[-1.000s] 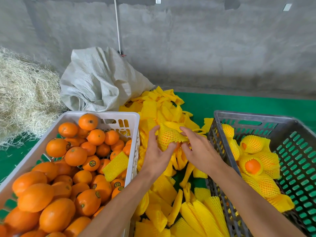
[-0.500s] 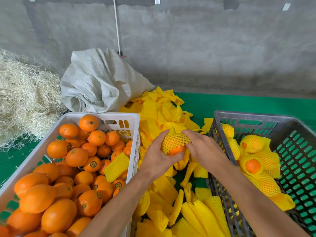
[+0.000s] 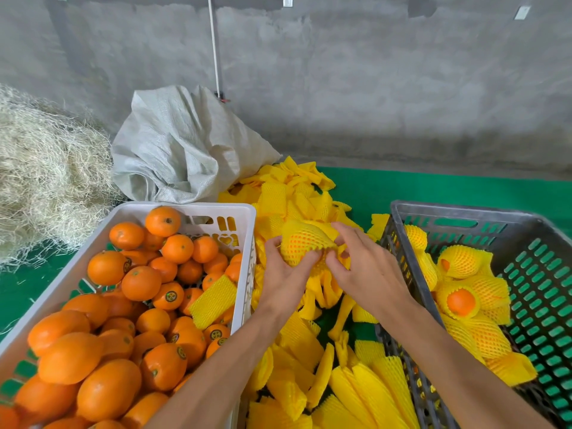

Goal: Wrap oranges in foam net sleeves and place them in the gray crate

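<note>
Between the two crates, both my hands hold one orange in a yellow foam net sleeve [image 3: 301, 246]. My left hand [image 3: 283, 278] cups it from below and from the left. My right hand [image 3: 362, 269] pinches the sleeve's right end with curled fingers. The sleeve covers nearly all of the orange. The gray crate [image 3: 464, 213] stands at the right and holds several wrapped oranges [image 3: 464, 300]. A white crate [image 3: 198, 209] at the left is heaped with bare oranges [image 3: 140, 283], and one loose sleeve [image 3: 213, 300] lies on them.
A pile of empty yellow sleeves [image 3: 297, 193] covers the green floor [image 3: 433, 187] between and behind the crates. A grey woven sack [image 3: 182, 150] leans by the concrete wall. Dry straw [image 3: 43, 168] is heaped at the far left.
The sleeve has been drawn further over the orange, so the bare orange patch seen earlier is covered. My right hand moved to the sleeve's right end.
</note>
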`<state>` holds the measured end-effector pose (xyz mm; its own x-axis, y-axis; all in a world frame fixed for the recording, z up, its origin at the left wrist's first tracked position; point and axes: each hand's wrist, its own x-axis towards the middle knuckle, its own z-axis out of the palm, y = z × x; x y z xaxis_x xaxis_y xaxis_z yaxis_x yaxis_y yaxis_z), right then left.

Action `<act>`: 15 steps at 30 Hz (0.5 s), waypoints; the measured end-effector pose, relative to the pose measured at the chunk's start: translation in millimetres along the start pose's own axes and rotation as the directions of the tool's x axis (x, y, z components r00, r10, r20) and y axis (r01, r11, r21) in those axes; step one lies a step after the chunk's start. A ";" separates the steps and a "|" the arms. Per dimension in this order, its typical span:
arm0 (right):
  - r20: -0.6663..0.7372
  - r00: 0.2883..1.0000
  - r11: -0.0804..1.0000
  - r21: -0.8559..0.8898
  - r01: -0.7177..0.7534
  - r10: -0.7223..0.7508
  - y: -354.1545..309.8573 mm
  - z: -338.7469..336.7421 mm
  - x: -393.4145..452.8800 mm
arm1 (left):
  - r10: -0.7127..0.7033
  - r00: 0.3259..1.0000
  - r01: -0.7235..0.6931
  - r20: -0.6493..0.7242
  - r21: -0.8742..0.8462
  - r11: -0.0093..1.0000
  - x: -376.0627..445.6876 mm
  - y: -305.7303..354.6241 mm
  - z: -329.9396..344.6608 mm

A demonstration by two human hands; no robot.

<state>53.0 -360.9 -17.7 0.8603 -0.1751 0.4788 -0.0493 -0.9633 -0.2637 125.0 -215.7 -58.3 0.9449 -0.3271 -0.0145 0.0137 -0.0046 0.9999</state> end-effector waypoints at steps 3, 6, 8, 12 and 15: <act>0.206 0.976 0.958 0.258 -0.123 0.069 11.3 11.2 -2.2 | -0.053 0.995 0.051 0.079 0.022 0.998 -1.1 2.5 -0.6; 0.218 0.972 0.912 0.373 -0.170 0.092 18.5 17.1 -0.5 | -0.071 0.988 0.060 0.140 0.082 0.995 -3.3 2.9 1.1; 0.205 0.973 0.916 0.360 -0.176 0.106 21.1 17.5 1.3 | -0.073 0.989 0.059 0.131 0.104 0.993 -2.8 -0.8 2.9; 0.177 0.981 0.944 0.303 -0.133 0.082 18.3 16.6 1.6 | -0.022 0.998 0.012 0.050 0.197 0.980 -0.8 -5.7 4.2; 0.167 0.984 0.945 0.307 -0.116 0.067 15.1 13.2 0.5 | -0.020 1.000 0.023 -0.014 0.189 0.982 -1.3 -4.7 2.9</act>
<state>59.4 -372.9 -32.5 0.9278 -0.2024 0.3135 0.0093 -0.8274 -0.5616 122.8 -218.0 -63.0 0.9487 -0.3141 -0.0348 -0.0271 -0.1908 0.9813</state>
